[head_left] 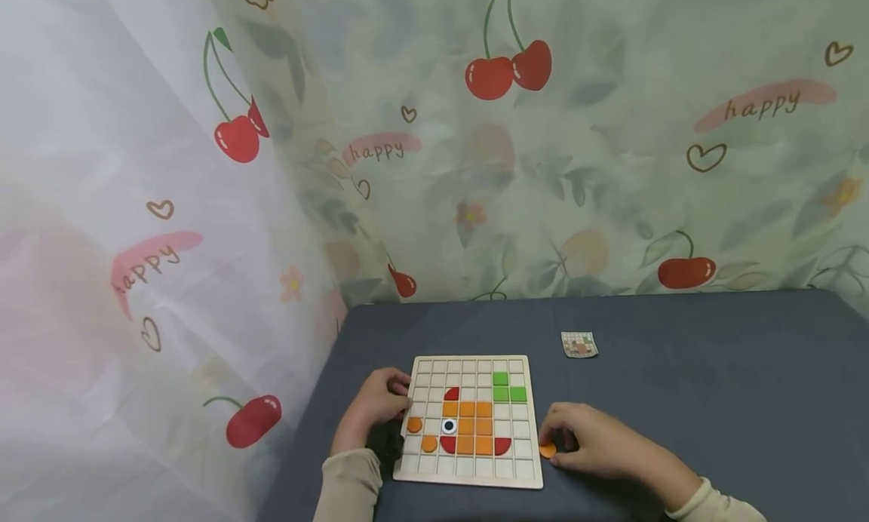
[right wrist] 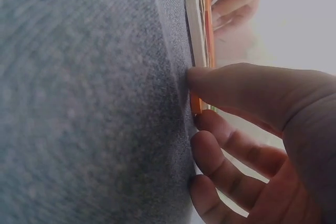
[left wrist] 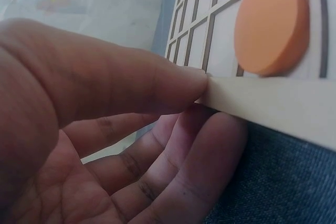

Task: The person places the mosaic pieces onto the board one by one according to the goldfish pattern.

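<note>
A wooden grid board [head_left: 422, 471] lies on the table. My left hand [head_left: 376, 401] grips its left edge; in the left wrist view the thumb [left wrist: 178, 85] is on top and the fingers curl at the underside. Just off the board's right edge, my right hand [head_left: 597, 440] pinches an orange disc [head_left: 548, 451] between thumb and finger, close over the cloth. On the grid sit orange squares [head_left: 466, 425], several rounded red pieces [head_left: 502, 446], green squares [head_left: 500, 379] and a white eye piece [head_left: 449, 426]. Two more orange discs [head_left: 415, 425] lie toward the left side.
A small printed card [head_left: 579, 345] showing a coloured grid pattern lies beyond the board to the right. Dark grey cloth [head_left: 713, 371] covers the table. A cherry-printed curtain [head_left: 434, 228] hangs at the back and along the left side.
</note>
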The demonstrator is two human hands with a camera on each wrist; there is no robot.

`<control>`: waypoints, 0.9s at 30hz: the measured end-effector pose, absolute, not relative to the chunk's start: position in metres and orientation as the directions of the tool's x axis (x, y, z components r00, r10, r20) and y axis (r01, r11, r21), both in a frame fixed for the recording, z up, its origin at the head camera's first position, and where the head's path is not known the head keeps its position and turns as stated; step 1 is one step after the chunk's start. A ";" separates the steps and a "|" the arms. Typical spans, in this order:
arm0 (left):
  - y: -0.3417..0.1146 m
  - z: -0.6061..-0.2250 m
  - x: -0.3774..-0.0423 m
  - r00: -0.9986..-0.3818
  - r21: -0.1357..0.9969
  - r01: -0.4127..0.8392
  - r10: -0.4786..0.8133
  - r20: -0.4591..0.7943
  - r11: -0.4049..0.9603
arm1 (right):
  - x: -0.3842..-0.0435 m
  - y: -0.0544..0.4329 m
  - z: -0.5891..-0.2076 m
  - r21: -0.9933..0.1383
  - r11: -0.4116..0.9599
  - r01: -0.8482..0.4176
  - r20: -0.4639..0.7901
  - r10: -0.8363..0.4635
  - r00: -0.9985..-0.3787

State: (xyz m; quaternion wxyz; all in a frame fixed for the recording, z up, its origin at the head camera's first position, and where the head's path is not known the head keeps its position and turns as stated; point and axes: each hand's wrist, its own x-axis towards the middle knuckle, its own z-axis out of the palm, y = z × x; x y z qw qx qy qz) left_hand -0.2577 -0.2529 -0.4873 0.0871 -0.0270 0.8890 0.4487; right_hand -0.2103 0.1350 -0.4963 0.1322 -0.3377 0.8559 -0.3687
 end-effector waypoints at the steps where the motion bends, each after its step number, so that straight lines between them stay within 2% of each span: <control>1: -0.253 -0.488 -0.257 -0.984 0.794 -0.122 0.033 -0.176 0.596 | -0.210 0.135 -0.497 -0.721 0.499 -0.480 0.025 -0.674 -0.738; 17: -0.253 -0.490 -0.255 -0.984 0.793 -0.117 0.036 -0.172 0.597 | -0.206 0.131 -0.501 -0.716 0.526 -0.459 0.015 -0.646 -0.763; 27: -0.253 -0.487 -0.257 -0.984 0.797 -0.125 0.031 -0.177 0.591 | -0.211 0.130 -0.488 -0.688 0.534 -0.491 0.039 -0.648 -0.761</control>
